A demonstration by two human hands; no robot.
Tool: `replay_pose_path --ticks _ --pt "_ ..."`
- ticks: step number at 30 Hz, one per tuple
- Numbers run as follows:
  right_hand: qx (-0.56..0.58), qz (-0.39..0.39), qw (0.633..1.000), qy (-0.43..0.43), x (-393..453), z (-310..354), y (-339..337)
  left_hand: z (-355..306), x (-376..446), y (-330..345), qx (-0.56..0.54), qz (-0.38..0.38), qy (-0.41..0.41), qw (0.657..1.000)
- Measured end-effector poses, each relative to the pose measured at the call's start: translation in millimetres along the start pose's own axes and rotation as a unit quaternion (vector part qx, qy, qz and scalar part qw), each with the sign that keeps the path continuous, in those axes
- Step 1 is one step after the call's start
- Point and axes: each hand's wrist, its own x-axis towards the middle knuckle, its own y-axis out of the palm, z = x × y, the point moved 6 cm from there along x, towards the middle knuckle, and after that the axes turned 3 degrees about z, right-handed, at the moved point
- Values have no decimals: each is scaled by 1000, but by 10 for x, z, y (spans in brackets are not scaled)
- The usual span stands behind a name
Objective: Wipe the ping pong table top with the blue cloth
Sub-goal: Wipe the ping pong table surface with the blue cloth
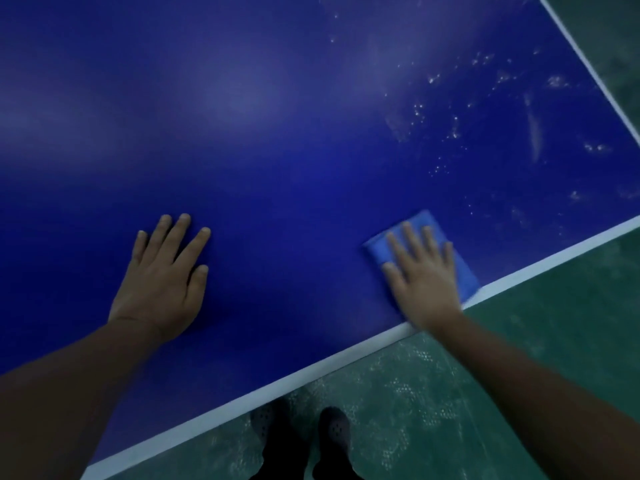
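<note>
The dark blue ping pong table top (pixel 277 150) fills most of the view, with a white line along its near edge. A folded blue cloth (pixel 424 225) lies flat near that edge on the right. My right hand (pixel 424 271) presses down on the cloth with straight, spread fingers. My left hand (pixel 166 275) rests flat on the bare table surface to the left, fingers straight. White specks and smears (pixel 485 109) dot the table beyond and to the right of the cloth.
The table's near white edge (pixel 277 386) runs diagonally, and its right edge (pixel 588 67) shows at the upper right. Green floor (pixel 485 393) lies below. My dark shoes (pixel 298 441) stand close to the near edge.
</note>
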Motion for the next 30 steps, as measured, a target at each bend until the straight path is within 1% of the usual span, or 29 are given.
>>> replay_pose_path --ticks 1,2,3,4,5,6,7,8,9,10,11,12,13,14,15,16,17,20,23,25,26,27,28,30 --pt "16 -3 996 91 73 -337 -56 2 0 6 3 -3 -2 1000" --pt "48 -1 982 180 114 -614 -100 1 -1 13 8 -5 -3 1000" --pt "91 2 963 255 131 -752 -112 -1 0 15 14 -4 -6 1000" --pt "112 -7 947 302 126 -707 -112 -11 2 10 23 -3 -8 1000" --pt "115 -16 944 310 113 -506 -104 -30 4 0 31 -2 -8 999" --pt "103 -33 957 269 98 -208 -94 -56 -3 -14 35 -5 -9 999" --pt "87 -42 979 181 70 141 -54 -74 -26 -35 34 -14 -16 999" --pt "61 -38 995 70 0 471 -11 -83 -65 -59 27 -28 -32 999" --pt "21 -29 999 -29 -70 659 37 -85 -127 -74 16 -44 -57 997" --pt "2 -19 997 -77 -54 633 31 -82 -207 -73 2 -57 -88 995" --pt "7 -14 998 -53 14 419 2 -80 -299 -51 -13 -64 -120 991" --pt "16 -5 1000 23 74 121 -24 -87 -396 -15 -24 -63 -148 987" --pt "35 2 993 114 91 -183 -51 -108 -482 28 -32 -59 -168 984" --pt "57 15 981 184 50 -402 -52 -140 -549 71 -38 -55 -176 982" --pt "70 19 973 220 -7 -472 -28 -173 -585 102 -42 -55 -176 982" --pt "65 14 973 221 -68 -380 -8 -194 -600 116 -46 -56 -171 983" --pt "48 7 979 198 -131 -164 8 -203 -593 117 -48 -58 -164 984" --pt "26 -17 998 47 -192 752 36 -217 -585 92 -51 -58 -143 987" --pt "51 -38 995 -82 191 1553 -33 -241 -576 84 -58 -49 -125 989" --pt "53 -41 988 -139 594 1832 -106 -243 -566 83 -64 -42 -124 989" --pt "42 -37 988 -146 843 1802 -149 -236 -563 85 -69 -40 -125 989" --pt "33 -27 991 -127 1090 1650 -197 -233 -558 87 -72 -38 -126 989" --pt "32 -19 996 -79 1309 1372 -243 -228 -555 88 -73 -36 -127 989" --pt "49 -17 996 69 1571 535 -342 -219 -552 92 -70 -38 -127 989"
